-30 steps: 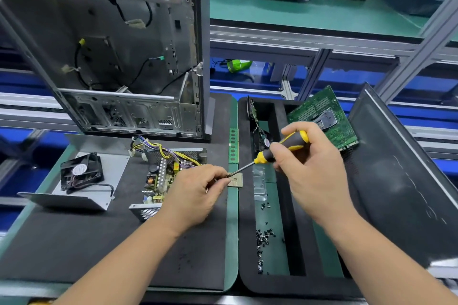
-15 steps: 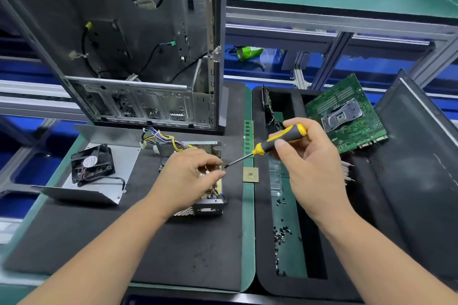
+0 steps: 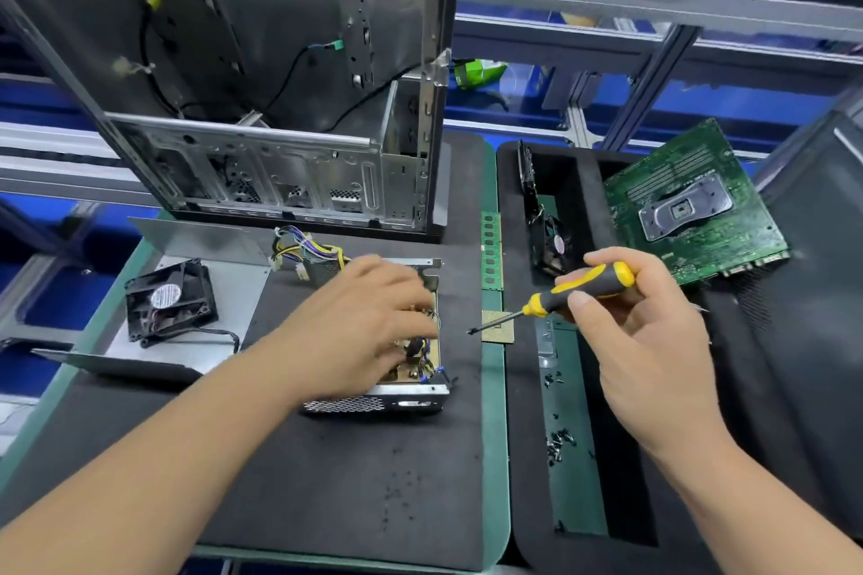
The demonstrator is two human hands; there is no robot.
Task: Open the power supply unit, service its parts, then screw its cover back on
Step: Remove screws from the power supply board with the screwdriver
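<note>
Opened power supply unit (image 3: 401,369) on tabletop (image 3: 327,481), long axis front-to-back; left hand (image 3: 369,332) spread over its board, nearer; right hand (image 3: 640,332) just right of unit, pinching screwdriver (image 3: 560,299), tip aimed leftward at unit, short of touching.

Bright, even light from overhead, cool in tone; shadows are soft and short, a faint one under the left hand (image 3: 369,332) on the mat (image 3: 327,481); the case (image 3: 261,61) interior stays dim and grey, with pale sheen on its metal rails; a dull glare lies on the cover (image 3: 233,289) at left; the left hand is smeared by motion blur, fingers indistinct; the right hand (image 3: 640,341) and screwdriver (image 3: 574,289) are sharper; wide-angle distortion bows the frame bars far right and stretches both forearms at the near edges; far shelves are soft.
</note>
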